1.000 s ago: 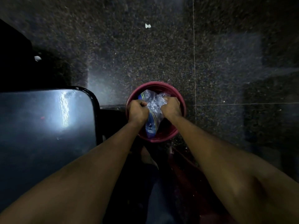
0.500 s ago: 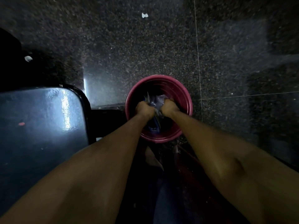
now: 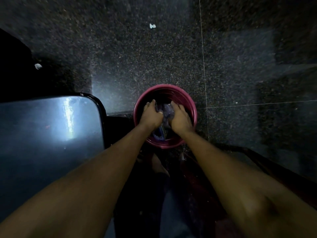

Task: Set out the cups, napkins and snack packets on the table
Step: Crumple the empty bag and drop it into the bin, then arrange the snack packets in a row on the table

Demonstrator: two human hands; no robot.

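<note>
Setting: dim room, speckled dark stone floor (image 3: 154, 62) seen from above; a glossy dark worktop (image 3: 48, 134) fills the near left, catching a streak of light.
Bucket: a red bucket (image 3: 192, 107) stands on the floor just right of the worktop's far corner, between the person's forearms.
Left hand: the left hand (image 3: 151, 115) is down inside the bucket, fingers (image 3: 151, 103) stretched forward and laid flat over the contents, not curled into a fist.
Right hand: the right hand (image 3: 180, 117) is beside it in the bucket, fingers (image 3: 175, 104) likewise extended and cupped against the bundle; neither hand is clamped shut.
Task items: a crinkly clear plastic bag (image 3: 167, 111) with something blue (image 3: 158, 134) beneath it lies between the two hands, low in the bucket; what it contains is too dark to tell.
Just changed: a second ago both fists gripped the bag raised near the rim; now the bag sits deeper and the grip has opened to flat hands.
Meaning: judged from this, the person is pushing aside or rummaging, not lifting out.
Progress: nothing is on the worktop yet; setting out has not begun.
Stray bits: two pale scraps (image 3: 152, 26) lie on the floor, well apart from the bucket.
</note>
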